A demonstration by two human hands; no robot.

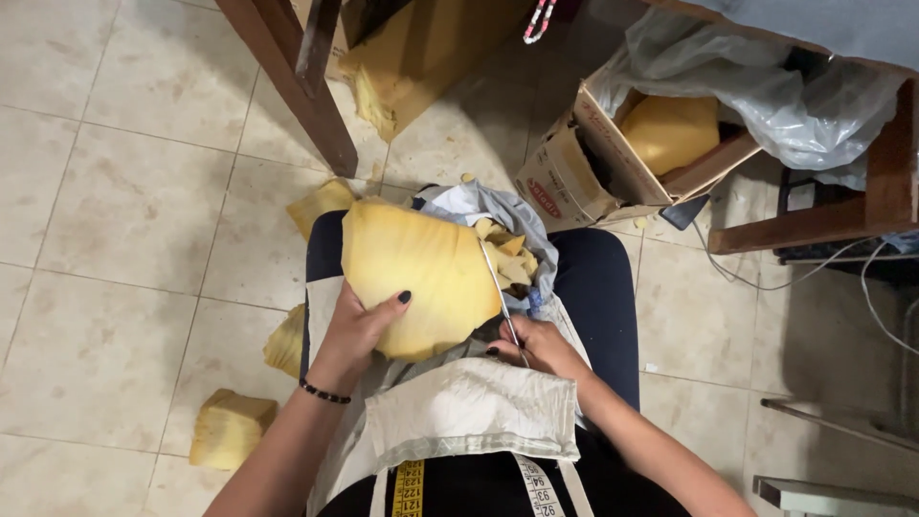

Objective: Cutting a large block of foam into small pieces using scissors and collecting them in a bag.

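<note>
From my remote feed I see the left hand [359,330] spread flat against the near edge of a big piece of yellow foam [421,278], thumb on top and fingers wrapped under it, so the foam is held rather than pinched. The foam rests on the lap, just ahead of that hand, tilted up toward the camera. The right hand [536,347] sits just to the right of the foam's lower corner, closed around the handles of a pair of scissors [500,292]; the thin blades run up from this grip along the foam's right edge, touching it. I think the blades are nearly together, but they are too slim in this view for me to be sure. Beyond the blade tips lies a grey plastic bag [498,215] holding small yellow foam scraps [507,254]. Below both hands a white cloth pouch [469,412] lies across the lap, with a yellow measuring tape [409,488] hanging nearer the body. Left of the left wrist, well apart on the tiled floor [124,220], sits a foam block [230,426]. Far ahead of the right hand stands an open cardboard box [603,158] with more yellow foam inside.
</note>
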